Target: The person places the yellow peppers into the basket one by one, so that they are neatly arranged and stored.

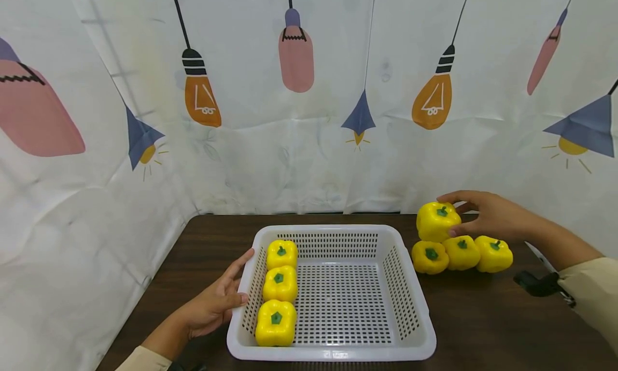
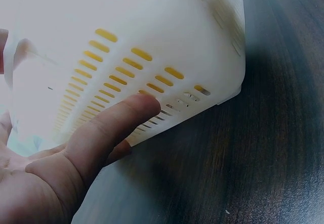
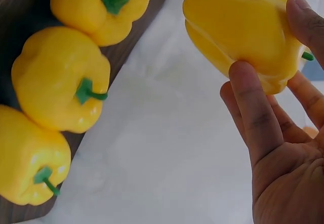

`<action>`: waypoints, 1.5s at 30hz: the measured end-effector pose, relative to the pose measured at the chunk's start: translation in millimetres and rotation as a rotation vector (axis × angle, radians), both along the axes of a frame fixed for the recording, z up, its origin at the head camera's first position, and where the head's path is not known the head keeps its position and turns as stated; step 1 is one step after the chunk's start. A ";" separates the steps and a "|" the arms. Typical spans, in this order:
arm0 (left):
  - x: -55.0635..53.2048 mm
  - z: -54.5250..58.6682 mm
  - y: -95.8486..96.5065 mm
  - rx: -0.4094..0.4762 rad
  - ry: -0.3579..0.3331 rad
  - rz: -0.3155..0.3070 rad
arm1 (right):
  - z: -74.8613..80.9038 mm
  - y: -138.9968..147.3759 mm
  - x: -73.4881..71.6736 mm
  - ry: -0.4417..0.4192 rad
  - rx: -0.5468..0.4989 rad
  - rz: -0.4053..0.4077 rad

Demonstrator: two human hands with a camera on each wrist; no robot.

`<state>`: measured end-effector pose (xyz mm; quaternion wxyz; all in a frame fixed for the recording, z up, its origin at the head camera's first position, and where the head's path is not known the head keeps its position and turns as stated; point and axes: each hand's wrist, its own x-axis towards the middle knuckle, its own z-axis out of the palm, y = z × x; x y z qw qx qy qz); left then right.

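Observation:
My right hand (image 1: 497,215) holds a yellow bell pepper (image 1: 434,223) between thumb and fingers, raised above a row of three others at the right. The right wrist view shows the held bell pepper (image 3: 248,27) on its side, its green stem toward the palm. Over at the left, my left hand (image 1: 214,301) rests against a white plastic basket (image 1: 405,352), thumb and a finger at its rim. Its extended fingers (image 2: 116,123) touch the slotted outer wall in the left wrist view. Inside the basket, three yellow bell peppers (image 1: 280,284) line the left wall, stems up.
Right of the basket, the row consists of a left bell pepper (image 1: 427,261), a middle one (image 1: 461,256) and a right one (image 1: 494,257), close together. All stand on a dark wooden table (image 1: 483,328). A lamp-patterned white cloth (image 1: 318,162) hangs behind the table.

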<state>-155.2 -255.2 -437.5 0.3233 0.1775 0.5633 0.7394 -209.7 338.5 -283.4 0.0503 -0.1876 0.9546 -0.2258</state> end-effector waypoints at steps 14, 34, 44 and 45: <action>-1.2 -1.3 -1.3 -0.002 0.004 -0.012 | 2.8 -37.3 -2.5 -0.030 -0.042 0.027; -0.2 -2.5 -0.9 0.015 0.022 -0.006 | -12.3 -73.8 -16.5 -0.103 -0.121 0.121; -1.3 -2.5 -0.6 -0.009 0.004 0.003 | -15.8 -94.7 -21.1 -0.117 -0.135 0.140; -1.6 -2.6 -0.6 -0.009 0.005 0.003 | -16.3 -97.0 -21.7 -0.116 -0.140 0.146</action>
